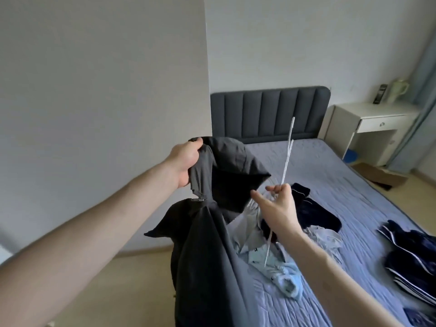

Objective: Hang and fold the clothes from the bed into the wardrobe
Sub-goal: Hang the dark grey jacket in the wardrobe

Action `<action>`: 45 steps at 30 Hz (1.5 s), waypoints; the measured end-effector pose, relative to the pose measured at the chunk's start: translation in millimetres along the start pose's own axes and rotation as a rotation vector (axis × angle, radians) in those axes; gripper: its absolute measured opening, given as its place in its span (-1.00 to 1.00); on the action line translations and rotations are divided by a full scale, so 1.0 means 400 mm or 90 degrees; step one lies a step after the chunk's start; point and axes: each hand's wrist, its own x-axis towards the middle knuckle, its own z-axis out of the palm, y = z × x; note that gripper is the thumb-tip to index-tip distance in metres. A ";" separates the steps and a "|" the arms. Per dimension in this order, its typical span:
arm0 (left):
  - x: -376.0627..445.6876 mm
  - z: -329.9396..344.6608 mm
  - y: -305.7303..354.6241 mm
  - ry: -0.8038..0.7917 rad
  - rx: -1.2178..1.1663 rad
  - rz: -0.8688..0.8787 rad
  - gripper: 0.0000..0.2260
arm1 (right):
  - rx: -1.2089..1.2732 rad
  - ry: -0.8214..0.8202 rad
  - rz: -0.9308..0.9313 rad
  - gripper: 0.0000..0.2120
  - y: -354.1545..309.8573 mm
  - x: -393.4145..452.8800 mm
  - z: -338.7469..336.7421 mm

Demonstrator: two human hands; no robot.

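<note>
My left hand point(185, 162) grips the collar edge of a dark grey hooded jacket point(207, 244), which hangs in the air over the left side of the bed point(354, 185). My right hand point(277, 207) pinches a thin white wire hanger point(286, 161), seen edge-on, beside the jacket's hood. On the bedspread lie a pale blue shirt point(273, 263), a dark navy garment point(313, 208) and a navy piece with white stripes point(415, 258) at the right edge. No wardrobe is in view.
A dark padded headboard point(269, 112) stands against the far wall. A white desk point(375, 121) with a jug and a remote sits at the back right, with a cardboard box point(379, 175) on the floor below it. Beige floor runs along the bed's left.
</note>
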 end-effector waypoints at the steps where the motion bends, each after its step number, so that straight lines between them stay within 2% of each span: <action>1: -0.009 -0.009 -0.005 0.024 -0.034 -0.002 -0.74 | 0.010 -0.028 -0.003 -0.53 0.000 -0.061 0.030; 4: -0.046 -0.031 -0.010 0.046 -0.085 -0.005 -0.73 | 0.026 -0.155 -0.017 -0.33 0.006 -0.238 0.129; 7: -0.086 -0.043 0.003 0.025 -0.123 0.008 -0.78 | 0.017 -0.164 -0.042 -0.19 -0.002 -0.311 0.212; 8: -0.103 -0.043 0.013 0.006 -0.143 0.016 -0.79 | 0.008 -0.144 -0.044 -0.21 -0.008 -0.307 0.229; 11: -0.140 -0.064 0.042 -0.088 -0.151 0.048 -0.82 | 0.019 -0.065 -0.034 -0.53 -0.021 -0.256 0.249; 13: -0.152 -0.105 0.065 -0.158 -0.121 0.079 -0.85 | 0.052 -0.054 -0.043 -0.57 -0.017 -0.206 0.227; 15: -0.150 -0.172 0.094 -0.146 -0.036 0.150 -0.87 | 0.096 -0.083 -0.046 -0.61 -0.030 -0.163 0.191; 18: -0.124 -0.279 0.114 -0.076 0.158 0.280 -0.82 | 0.204 -0.117 0.027 -0.71 -0.065 -0.108 0.149; 20: -0.106 -0.338 0.101 -0.136 0.279 0.303 -0.75 | 0.271 -0.090 0.092 -0.75 -0.095 -0.084 0.138; 22: -0.097 -0.383 0.071 -0.207 0.352 0.267 -0.60 | 0.327 -0.076 0.133 -0.73 -0.132 -0.072 0.137; 23: -0.094 -0.398 0.046 -0.206 0.366 0.253 -0.48 | 0.335 -0.074 0.140 -0.73 -0.147 -0.068 0.138; 25: -0.102 -0.415 -0.040 -0.117 0.357 0.260 -0.32 | 0.329 -0.073 0.143 -0.76 -0.163 -0.064 0.141; 27: -0.139 -0.406 -0.202 0.025 0.260 0.263 -0.33 | 0.332 -0.069 0.143 -0.72 -0.168 -0.068 0.144; 29: -0.198 -0.380 -0.410 0.134 0.145 0.150 -0.35 | 0.309 -0.073 0.151 -0.78 -0.168 -0.073 0.152; 30: -0.231 -0.362 -0.508 0.127 0.103 0.038 -0.31 | 0.291 -0.073 0.159 -0.79 -0.165 -0.077 0.157; 31: -0.256 -0.342 -0.584 0.080 0.063 -0.081 -0.24 | 0.287 -0.068 0.164 -0.79 -0.162 -0.078 0.162; 33: -0.282 -0.300 -0.676 -0.060 -0.041 -0.300 -0.10 | 0.277 -0.063 0.172 -0.82 -0.150 -0.087 0.167; 34: -0.279 -0.280 -0.693 -0.110 -0.077 -0.355 -0.06 | 0.268 -0.068 0.179 -0.81 -0.143 -0.091 0.170; 35: -0.268 -0.263 -0.700 -0.137 -0.092 -0.364 -0.06 | 0.255 -0.077 0.186 -0.81 -0.138 -0.098 0.174; 37: -0.238 -0.235 -0.690 -0.173 -0.078 -0.335 -0.18 | 0.250 -0.091 0.196 -0.76 -0.135 -0.112 0.172; 39: -0.207 -0.209 -0.692 -0.237 -0.076 -0.325 -0.41 | 0.250 -0.093 0.202 -0.73 -0.133 -0.122 0.165; 42: -0.186 -0.173 -0.715 -0.309 -0.078 -0.331 -0.66 | 0.245 -0.112 0.217 -0.78 -0.122 -0.131 0.145; 45: -0.182 -0.178 -0.716 -0.255 -0.082 -0.220 -0.72 | 0.247 -0.138 0.218 -0.79 -0.110 -0.123 0.097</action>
